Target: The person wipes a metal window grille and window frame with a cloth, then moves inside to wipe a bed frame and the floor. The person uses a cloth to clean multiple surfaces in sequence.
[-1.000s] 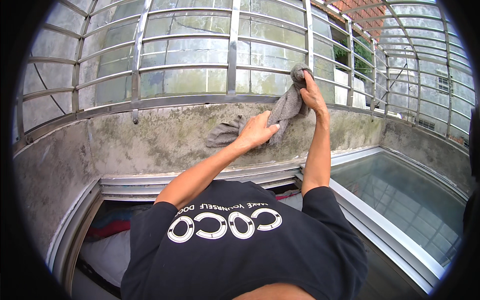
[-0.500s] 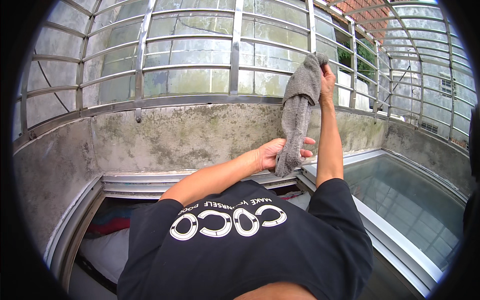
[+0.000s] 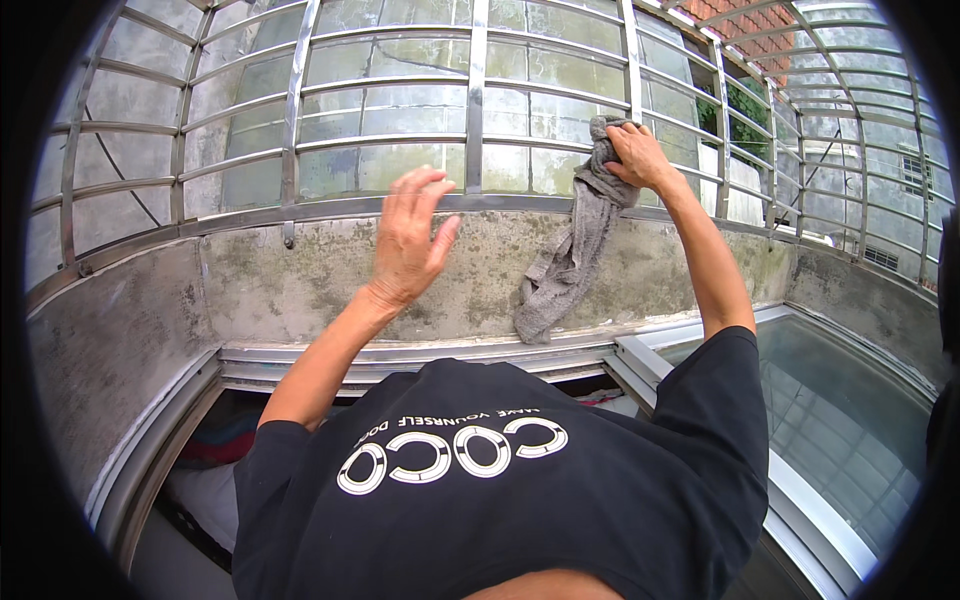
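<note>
A grey cloth [image 3: 575, 255] hangs down in front of the concrete ledge, its upper end bunched under the fingers of my right hand [image 3: 640, 158]. That hand grips it close to a horizontal bar of the metal window cage [image 3: 474, 130]. Whether the cloth touches the bar cannot be made out. Away to the left, my left hand [image 3: 408, 240] is raised before the ledge with its fingers apart and nothing in it.
A stained concrete ledge [image 3: 330, 270] runs below the cage bars. The sliding window frame [image 3: 290, 360] lies in front of me, with a glass pane [image 3: 850, 400] at the right. Folded bedding [image 3: 215, 445] shows inside at the lower left.
My left hand has let go of the cloth's lower part and moved left and up. My right hand now grips the bunched upper end, and the lower end has swung left.
</note>
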Available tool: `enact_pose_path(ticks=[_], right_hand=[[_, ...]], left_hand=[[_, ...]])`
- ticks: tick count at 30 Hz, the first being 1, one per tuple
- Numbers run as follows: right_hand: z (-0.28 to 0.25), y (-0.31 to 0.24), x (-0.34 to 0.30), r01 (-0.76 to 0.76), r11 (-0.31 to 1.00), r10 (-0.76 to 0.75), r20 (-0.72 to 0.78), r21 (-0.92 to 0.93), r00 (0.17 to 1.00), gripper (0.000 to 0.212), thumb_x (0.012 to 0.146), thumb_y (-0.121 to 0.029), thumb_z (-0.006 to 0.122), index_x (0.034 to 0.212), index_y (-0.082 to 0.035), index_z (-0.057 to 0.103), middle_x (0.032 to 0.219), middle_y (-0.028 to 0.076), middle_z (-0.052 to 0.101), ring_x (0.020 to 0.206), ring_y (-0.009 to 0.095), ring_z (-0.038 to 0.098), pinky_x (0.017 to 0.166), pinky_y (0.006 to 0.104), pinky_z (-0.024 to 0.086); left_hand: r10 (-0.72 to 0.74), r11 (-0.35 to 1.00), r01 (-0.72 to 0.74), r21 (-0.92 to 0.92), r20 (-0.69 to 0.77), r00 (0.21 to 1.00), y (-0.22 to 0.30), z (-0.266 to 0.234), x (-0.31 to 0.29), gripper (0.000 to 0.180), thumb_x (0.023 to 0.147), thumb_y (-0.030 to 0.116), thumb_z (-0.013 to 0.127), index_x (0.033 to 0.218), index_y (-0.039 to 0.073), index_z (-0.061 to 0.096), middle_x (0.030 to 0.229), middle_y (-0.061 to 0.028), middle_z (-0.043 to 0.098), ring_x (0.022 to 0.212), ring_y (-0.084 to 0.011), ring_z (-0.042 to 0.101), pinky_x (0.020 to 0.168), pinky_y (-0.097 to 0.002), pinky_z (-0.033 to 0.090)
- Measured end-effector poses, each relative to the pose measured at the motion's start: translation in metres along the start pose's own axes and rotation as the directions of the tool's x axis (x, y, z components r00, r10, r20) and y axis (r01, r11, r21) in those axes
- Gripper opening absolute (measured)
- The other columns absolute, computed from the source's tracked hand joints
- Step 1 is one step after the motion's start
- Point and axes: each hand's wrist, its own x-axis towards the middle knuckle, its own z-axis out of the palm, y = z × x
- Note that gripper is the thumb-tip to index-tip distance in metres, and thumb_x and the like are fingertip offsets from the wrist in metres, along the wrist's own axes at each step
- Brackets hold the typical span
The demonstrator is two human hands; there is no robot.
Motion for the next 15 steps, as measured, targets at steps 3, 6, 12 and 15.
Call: enact_pose_path(ticks=[3,6,12,15], right_hand=[[0.025,0.0,0.008,0.101,0.989,-0.084,-0.15,0.105,0.985,0.044,0.079,-0.026,0.071,0.11,-0.003,0.048,0.099,0.018,0.063,0.101,0.035,0.056,0.09,0.0434,0.04],[0.03,-0.022,0.021,0.116,0.946,-0.056,-0.199,0.302,0.978,0.043,0.084,-0.024,0.066,0.114,-0.002,0.046,0.097,0.022,0.061,0.098,0.04,0.056,0.088,0.0469,0.041],[0.008,-0.121,0.073,0.333,0.91,-0.211,-0.417,0.245,0.884,0.033,0.085,-0.024,0.065,0.105,-0.004,0.048,0.096,0.015,0.06,0.094,0.034,0.056,0.082,0.0437,0.042],[0.006,-0.13,0.069,0.322,0.916,-0.19,-0.445,0.241,0.875,0.032,0.083,-0.015,0.066,0.106,-0.003,0.047,0.097,0.015,0.057,0.096,0.035,0.055,0.085,0.0436,0.042]], left_hand=[[-0.145,0.899,0.249,0.36,-0.291,0.946,-0.087,-0.053,0.002,0.042,0.087,0.019,0.064,0.123,0.002,0.049,0.126,-0.0155,0.048,0.12,-0.0345,0.045,0.102,-0.0452,0.037],[-0.247,0.742,0.451,0.496,-0.423,0.872,-0.16,-0.079,-0.019,0.043,0.092,0.027,0.061,0.124,0.002,0.047,0.123,-0.0183,0.046,0.115,-0.0374,0.048,0.097,-0.0475,0.04],[-0.468,0.708,0.646,0.284,-0.496,0.731,-0.195,-0.048,-0.004,0.05,0.094,0.039,0.057,0.123,0.001,0.044,0.12,-0.021,0.039,0.098,-0.0423,0.057,0.08,-0.0492,0.048],[-0.441,0.675,0.666,0.318,-0.55,0.709,-0.213,-0.046,-0.013,0.048,0.095,0.047,0.051,0.114,0.003,0.046,0.112,-0.0224,0.048,0.091,-0.0437,0.06,0.075,-0.0516,0.047]])
